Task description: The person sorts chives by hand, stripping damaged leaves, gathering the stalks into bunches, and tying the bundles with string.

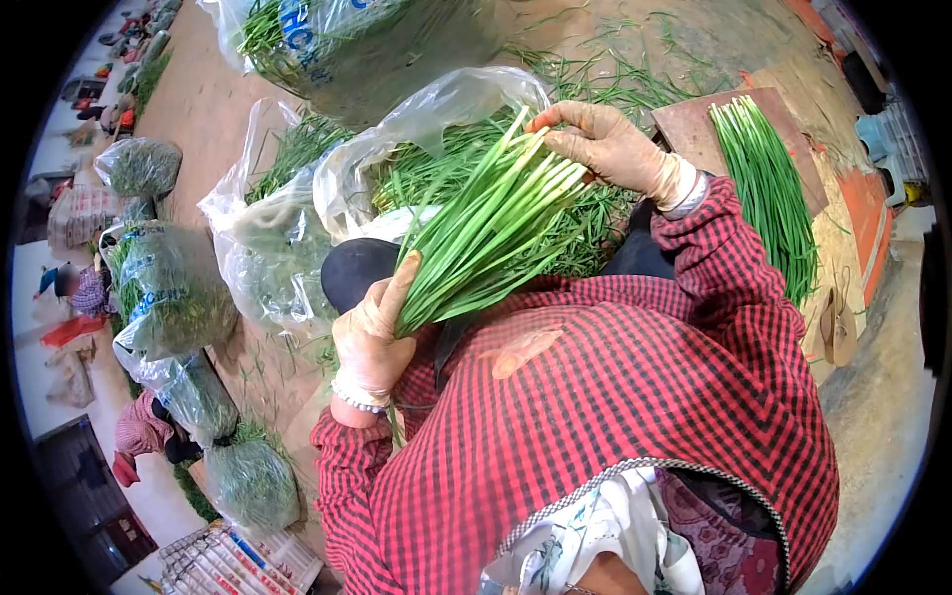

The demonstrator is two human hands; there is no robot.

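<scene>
A bunch of garlic chives (486, 233) lies slantwise across my lap, its pale stem ends at the upper right and its green leaves toward the lower left. My left hand (375, 337), in a thin pale glove, is wrapped round the leafy end. At the stem ends, my gloved right hand (610, 149) pinches some of the white stalks between thumb and fingers. Beneath the bunch, an open clear plastic bag (342, 188) holds loose greens (451, 159). To my right, a neat pile of garlic chives (764, 188) rests on a brown board (684, 129).
A large filled bag (377, 59) stands ahead. Several stuffed bags (174, 283) line the left, where other people (149, 426) sit. Loose leaves (615, 74) litter the floor. A tool resembling scissors (840, 322) lies at the right, near an orange edge (868, 223).
</scene>
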